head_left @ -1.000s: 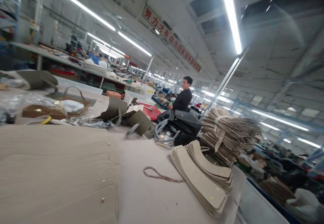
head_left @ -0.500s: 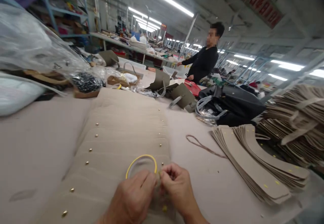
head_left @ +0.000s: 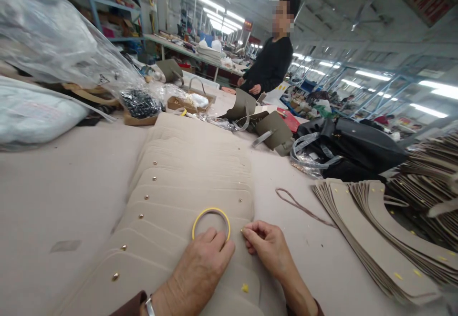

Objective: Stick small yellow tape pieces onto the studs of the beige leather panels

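Head view: left hand (head_left: 202,266) is gripping yellow tape roll (head_left: 211,209) at lower centre, over beige panels (head_left: 193,175); right hand (head_left: 267,248) is pinching thumb and finger together beside it, contents unclear. Yellow scrap (head_left: 244,288) is lying bottom centre. Roll looking light, rigid, best held by rim; panels looking thin, flexible, best lifted by edges.

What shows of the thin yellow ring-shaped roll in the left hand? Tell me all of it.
The thin yellow ring-shaped roll looks like narrow tape: a bright yellow outer edge, a greyish inner band, and an open centre through which beige leather-like panels show. The left hand grips it, hiding its lower part. The visible upper part looks round and undamaged. It is held over the panels; whether it touches them is unclear.
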### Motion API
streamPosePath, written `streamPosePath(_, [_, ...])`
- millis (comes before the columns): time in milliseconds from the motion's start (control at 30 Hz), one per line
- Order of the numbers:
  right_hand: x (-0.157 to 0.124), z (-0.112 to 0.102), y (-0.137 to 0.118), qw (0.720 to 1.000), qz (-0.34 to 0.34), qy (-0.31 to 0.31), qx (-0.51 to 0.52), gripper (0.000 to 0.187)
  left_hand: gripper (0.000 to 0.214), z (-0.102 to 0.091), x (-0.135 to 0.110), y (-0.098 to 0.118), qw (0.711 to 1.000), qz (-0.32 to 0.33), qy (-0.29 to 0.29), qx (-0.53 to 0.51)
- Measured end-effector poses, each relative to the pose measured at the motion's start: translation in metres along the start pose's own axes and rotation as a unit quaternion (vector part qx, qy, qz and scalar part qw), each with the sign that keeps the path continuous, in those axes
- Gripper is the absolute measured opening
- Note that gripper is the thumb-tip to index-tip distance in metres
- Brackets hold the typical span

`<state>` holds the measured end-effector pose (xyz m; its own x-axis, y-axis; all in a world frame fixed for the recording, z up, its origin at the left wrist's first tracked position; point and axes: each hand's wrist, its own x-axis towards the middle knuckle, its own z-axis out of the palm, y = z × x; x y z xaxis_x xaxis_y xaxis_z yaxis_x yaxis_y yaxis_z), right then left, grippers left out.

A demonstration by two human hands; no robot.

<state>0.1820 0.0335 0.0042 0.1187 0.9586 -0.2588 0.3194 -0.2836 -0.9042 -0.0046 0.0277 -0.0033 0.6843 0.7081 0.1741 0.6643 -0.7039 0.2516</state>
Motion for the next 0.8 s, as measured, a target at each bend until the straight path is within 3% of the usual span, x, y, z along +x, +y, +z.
streamPosePath(300, [-0.001, 0.004, -0.017, 0.977, -0.085, 0.012, -0.196, 0.022, 0.008, -0.001, -0.001, -0.001, 1.0, -0.005, -0.005, -0.028])
streamPosePath(400, [0.0, 0.003, -0.013, 0.98, -0.074, 0.01, -0.185, 0.016, 0.011, 0.0, -0.001, -0.002, 1.0, -0.008, 0.005, -0.024])
streamPosePath(567, [-0.004, -0.003, 0.004, 0.997, -0.02, 0.013, -0.08, 0.027, 0.015, 0.001, 0.0, -0.004, 1.0, -0.019, 0.007, -0.024])
streamPosePath(633, [-0.008, -0.003, 0.008, 0.996, -0.042, 0.011, -0.084, 0.03, 0.015, 0.003, 0.0, -0.003, 0.999, -0.019, 0.008, -0.024])
streamPosePath(800, [-0.016, 0.006, 0.001, 0.959, -0.133, 0.052, -0.245, 0.027, 0.018, 0.016, -0.002, -0.007, 0.999, -0.014, 0.032, 0.008])
